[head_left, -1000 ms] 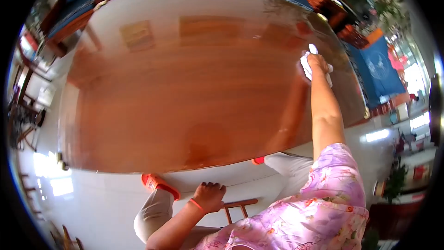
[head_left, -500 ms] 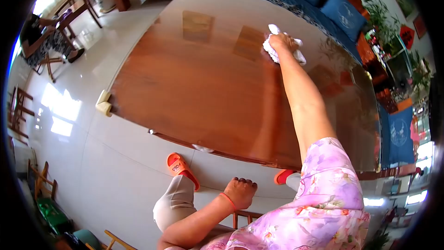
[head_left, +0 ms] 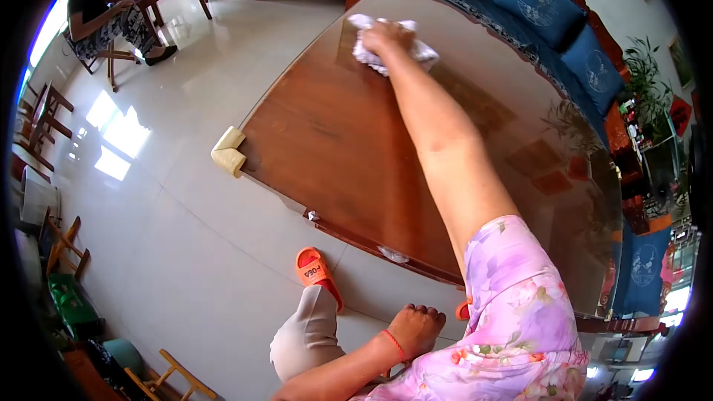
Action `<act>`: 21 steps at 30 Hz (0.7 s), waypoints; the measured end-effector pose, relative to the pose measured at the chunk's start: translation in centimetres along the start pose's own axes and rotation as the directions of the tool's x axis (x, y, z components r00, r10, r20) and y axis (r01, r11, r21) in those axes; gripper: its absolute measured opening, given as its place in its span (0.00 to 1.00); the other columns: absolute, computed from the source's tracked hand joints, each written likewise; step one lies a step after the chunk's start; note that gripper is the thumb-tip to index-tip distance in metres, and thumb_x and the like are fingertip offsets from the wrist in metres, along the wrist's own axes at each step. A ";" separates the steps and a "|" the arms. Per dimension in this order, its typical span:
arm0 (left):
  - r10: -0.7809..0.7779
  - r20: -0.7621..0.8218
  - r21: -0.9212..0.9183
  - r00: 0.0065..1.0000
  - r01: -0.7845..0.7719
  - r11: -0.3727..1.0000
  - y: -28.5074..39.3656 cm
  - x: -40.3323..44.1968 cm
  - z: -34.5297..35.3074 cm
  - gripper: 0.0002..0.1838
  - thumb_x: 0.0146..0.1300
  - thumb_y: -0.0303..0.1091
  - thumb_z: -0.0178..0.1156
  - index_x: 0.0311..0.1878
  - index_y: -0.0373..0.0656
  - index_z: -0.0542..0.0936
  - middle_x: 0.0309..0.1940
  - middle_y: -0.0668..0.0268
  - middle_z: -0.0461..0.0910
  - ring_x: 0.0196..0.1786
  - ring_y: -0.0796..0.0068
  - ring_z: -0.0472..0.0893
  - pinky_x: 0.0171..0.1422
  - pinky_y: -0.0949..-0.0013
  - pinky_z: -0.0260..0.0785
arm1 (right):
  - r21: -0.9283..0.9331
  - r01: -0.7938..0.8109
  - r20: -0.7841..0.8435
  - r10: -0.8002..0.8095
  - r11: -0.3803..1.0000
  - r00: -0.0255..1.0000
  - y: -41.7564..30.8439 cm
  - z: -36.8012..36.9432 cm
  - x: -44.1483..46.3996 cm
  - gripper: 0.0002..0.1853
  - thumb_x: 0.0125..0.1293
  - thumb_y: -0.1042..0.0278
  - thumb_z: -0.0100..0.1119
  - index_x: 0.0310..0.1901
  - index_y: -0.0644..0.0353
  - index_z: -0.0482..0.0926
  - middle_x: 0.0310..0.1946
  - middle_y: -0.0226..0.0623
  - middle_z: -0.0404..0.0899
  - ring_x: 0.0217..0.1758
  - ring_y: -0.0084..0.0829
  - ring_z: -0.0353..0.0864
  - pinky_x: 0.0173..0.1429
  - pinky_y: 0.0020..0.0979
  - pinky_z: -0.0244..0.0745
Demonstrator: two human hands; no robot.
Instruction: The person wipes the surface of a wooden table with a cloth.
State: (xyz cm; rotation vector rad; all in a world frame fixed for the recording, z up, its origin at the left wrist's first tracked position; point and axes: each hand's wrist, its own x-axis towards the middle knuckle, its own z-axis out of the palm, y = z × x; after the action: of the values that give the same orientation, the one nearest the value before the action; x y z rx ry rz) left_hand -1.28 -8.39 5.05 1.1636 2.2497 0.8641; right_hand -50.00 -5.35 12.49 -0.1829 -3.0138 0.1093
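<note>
My right hand (head_left: pixel 388 36) is closed on a white cloth (head_left: pixel 422 52), which lies bunched against the glossy brown table (head_left: pixel 334 134) near its far left part. The arm reaches forward across the tabletop. My left hand (head_left: pixel 417 330), with a red band at the wrist, is curled near my lap, below the table's near edge; its palm side is hidden, so I cannot make out whether anything is in it.
Yellowish padding (head_left: pixel 229 151) covers the table's left corner. A blue-cushioned sofa (head_left: pixel 542 7) runs along the far side. Another person (head_left: pixel 111 18) sits at the upper left. Wooden stools (head_left: pixel 174 379) and a green box (head_left: pixel 72 304) stand at the lower left.
My right hand has moved left across the table with the cloth. The view has turned left, bringing the seated person and the padded corner further into sight. My left hand stays curled.
</note>
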 end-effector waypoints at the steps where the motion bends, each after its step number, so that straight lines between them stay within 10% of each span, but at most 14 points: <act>1: 0.002 0.021 0.020 1.000 -0.003 1.000 0.0 0.0 -0.2 0.14 0.47 0.35 0.58 0.38 0.41 0.78 0.34 0.58 0.78 0.39 0.59 0.80 0.43 0.58 0.71 | -0.007 0.069 0.016 -0.069 0.998 0.998 -2.1 -0.5 -1.1 0.25 0.63 0.50 0.43 0.58 0.49 0.75 0.61 0.35 0.72 0.66 0.37 0.68 0.67 0.45 0.58; 6: 0.024 0.035 0.042 0.999 -0.025 0.999 0.1 0.3 0.3 0.14 0.44 0.35 0.58 0.35 0.38 0.78 0.34 0.56 0.78 0.37 0.59 0.80 0.41 0.59 0.70 | -0.060 0.493 -0.032 -0.495 0.868 0.868 -8.1 0.7 -5.8 0.22 0.65 0.49 0.42 0.56 0.44 0.77 0.62 0.30 0.69 0.67 0.35 0.64 0.66 0.50 0.56; 16: 0.007 0.102 0.178 0.995 -0.025 0.984 0.7 3.2 3.1 0.14 0.46 0.31 0.59 0.39 0.42 0.81 0.40 0.58 0.82 0.44 0.63 0.82 0.47 0.63 0.70 | -0.016 0.580 0.035 -0.580 0.814 0.814 -8.5 -0.2 -17.4 0.28 0.64 0.43 0.44 0.64 0.43 0.67 0.69 0.30 0.60 0.72 0.36 0.57 0.68 0.56 0.53; 21: 0.048 0.192 0.254 0.980 -0.097 0.962 2.3 3.1 0.7 0.29 0.52 0.31 0.56 0.61 0.47 0.71 0.62 0.59 0.69 0.66 0.63 0.67 0.65 0.58 0.60 | 0.052 0.621 -0.019 -0.621 0.782 0.784 -6.8 -2.2 -25.3 0.30 0.61 0.44 0.47 0.62 0.49 0.69 0.66 0.36 0.62 0.70 0.38 0.58 0.65 0.58 0.56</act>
State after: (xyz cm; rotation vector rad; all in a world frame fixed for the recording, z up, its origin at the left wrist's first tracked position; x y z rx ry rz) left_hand -1.21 -4.60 5.79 1.3902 2.2260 0.4685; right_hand -25.63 -15.13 12.31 0.8180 -2.8839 0.1258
